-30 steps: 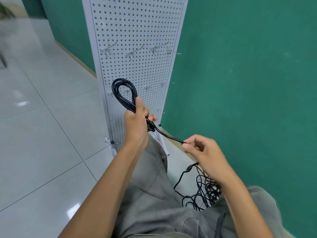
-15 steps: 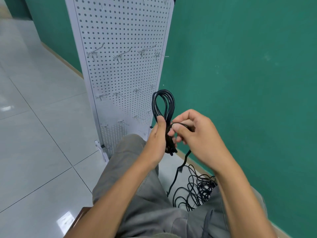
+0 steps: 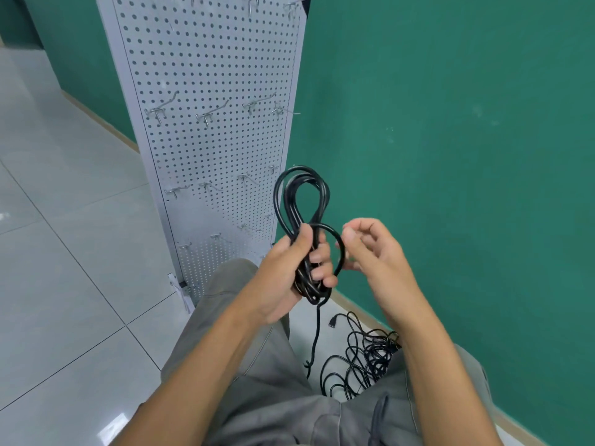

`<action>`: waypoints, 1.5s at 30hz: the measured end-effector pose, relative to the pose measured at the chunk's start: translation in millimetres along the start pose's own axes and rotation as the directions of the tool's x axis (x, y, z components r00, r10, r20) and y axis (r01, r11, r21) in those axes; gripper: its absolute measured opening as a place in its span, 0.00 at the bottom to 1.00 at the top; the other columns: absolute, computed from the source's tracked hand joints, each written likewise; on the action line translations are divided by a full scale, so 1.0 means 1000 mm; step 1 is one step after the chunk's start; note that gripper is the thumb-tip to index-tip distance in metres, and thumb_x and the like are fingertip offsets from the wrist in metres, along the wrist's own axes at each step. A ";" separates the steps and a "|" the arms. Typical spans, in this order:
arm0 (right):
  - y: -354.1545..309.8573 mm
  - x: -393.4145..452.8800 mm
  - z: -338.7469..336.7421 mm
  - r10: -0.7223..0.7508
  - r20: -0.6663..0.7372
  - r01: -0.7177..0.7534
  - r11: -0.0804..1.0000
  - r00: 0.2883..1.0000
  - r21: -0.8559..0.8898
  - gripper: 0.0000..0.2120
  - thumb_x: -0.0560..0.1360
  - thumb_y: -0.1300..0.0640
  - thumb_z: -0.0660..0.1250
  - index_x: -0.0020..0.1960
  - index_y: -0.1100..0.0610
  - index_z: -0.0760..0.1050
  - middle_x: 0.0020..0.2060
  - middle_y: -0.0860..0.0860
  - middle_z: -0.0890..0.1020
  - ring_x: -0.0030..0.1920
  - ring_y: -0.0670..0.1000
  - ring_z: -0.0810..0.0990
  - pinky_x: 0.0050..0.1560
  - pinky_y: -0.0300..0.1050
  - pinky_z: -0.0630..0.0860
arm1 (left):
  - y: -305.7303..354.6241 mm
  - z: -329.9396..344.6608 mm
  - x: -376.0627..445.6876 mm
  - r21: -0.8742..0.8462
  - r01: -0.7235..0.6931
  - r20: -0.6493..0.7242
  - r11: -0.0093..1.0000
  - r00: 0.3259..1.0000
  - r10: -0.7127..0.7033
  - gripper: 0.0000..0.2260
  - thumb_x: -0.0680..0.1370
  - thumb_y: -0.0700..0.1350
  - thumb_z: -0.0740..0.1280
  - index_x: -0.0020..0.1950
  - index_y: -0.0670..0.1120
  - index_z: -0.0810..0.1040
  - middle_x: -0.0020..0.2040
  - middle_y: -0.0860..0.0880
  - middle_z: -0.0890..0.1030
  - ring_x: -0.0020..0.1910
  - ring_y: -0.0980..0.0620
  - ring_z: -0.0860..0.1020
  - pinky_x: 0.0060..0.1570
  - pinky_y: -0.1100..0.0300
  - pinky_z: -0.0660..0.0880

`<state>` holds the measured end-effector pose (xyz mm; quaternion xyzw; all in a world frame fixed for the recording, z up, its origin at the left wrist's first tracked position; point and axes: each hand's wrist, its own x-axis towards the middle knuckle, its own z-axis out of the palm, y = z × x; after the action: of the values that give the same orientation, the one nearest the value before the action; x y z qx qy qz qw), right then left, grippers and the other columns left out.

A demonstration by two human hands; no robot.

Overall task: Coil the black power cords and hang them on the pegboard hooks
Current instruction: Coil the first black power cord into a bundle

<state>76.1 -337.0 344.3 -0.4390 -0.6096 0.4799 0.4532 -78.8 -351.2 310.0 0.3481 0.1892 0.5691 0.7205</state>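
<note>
My left hand [image 3: 286,272] grips a coiled black power cord [image 3: 301,191] round its middle, and the coil's loop stands up above my thumb. One turn of the cord bulges out to the right of the bundle. My right hand [image 3: 376,252] sits just beside that turn with its fingers curled, the lower ones against the cord. The cord's tail [image 3: 317,333] hangs down from the bundle. The white pegboard [image 3: 209,149] stands behind to the left, with bare metal hooks [image 3: 206,115] in rows.
A tangled heap of black cords [image 3: 363,358] with a plug [image 3: 333,321] lies on the floor by the green wall [image 3: 450,156]. My grey-trousered knees [image 3: 257,381] fill the foreground. Pale floor tiles [image 3: 64,252] stretch to the left.
The coil has moved right, off the pegboard's front. My right hand came in from a stretched-out pull and has wound a turn of cord round the bundle.
</note>
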 end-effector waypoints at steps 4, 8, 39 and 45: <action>0.019 -0.008 -0.009 0.119 0.200 -0.098 0.989 0.972 -0.113 0.09 0.80 0.50 0.67 0.55 0.54 0.78 0.47 0.48 0.84 0.52 0.45 0.82 0.60 0.39 0.75 | 0.016 -0.001 -0.001 0.013 -0.062 -0.047 0.998 0.997 0.063 0.19 0.82 0.60 0.56 0.53 0.43 0.69 0.37 0.50 0.63 0.31 0.54 0.64 0.35 0.59 0.72; 0.034 -0.009 -0.001 0.159 0.262 -0.114 0.977 0.952 -0.181 0.07 0.82 0.57 0.68 0.54 0.61 0.76 0.51 0.57 0.83 0.55 0.50 0.81 0.65 0.50 0.74 | 0.018 0.001 -0.002 0.096 -0.076 -0.093 0.992 0.992 0.085 0.22 0.80 0.64 0.55 0.52 0.44 0.69 0.36 0.50 0.63 0.31 0.53 0.64 0.35 0.58 0.71; -0.009 0.013 0.021 0.304 -0.209 -0.213 0.905 0.930 0.368 0.04 0.86 0.51 0.57 0.58 0.51 0.66 0.47 0.52 0.84 0.40 0.49 0.87 0.44 0.54 0.81 | -0.014 -0.003 -0.001 0.651 0.081 0.001 0.755 0.994 -0.107 0.20 0.83 0.54 0.58 0.47 0.41 0.81 0.40 0.44 0.84 0.41 0.47 0.85 0.46 0.57 0.81; 0.004 0.012 0.005 0.239 -0.123 -0.212 0.956 0.963 0.200 0.25 0.82 0.43 0.62 0.74 0.53 0.65 0.55 0.50 0.85 0.54 0.49 0.85 0.59 0.53 0.79 | -0.022 0.001 -0.001 0.543 0.157 -0.057 0.825 0.987 -0.151 0.18 0.84 0.52 0.63 0.62 0.38 0.73 0.34 0.46 0.77 0.31 0.47 0.77 0.46 0.45 0.79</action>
<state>69.2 -325.4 341.8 -0.4957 -0.4733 0.5499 0.4774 -63.6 -355.2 294.4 0.5191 0.3747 0.4336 0.6341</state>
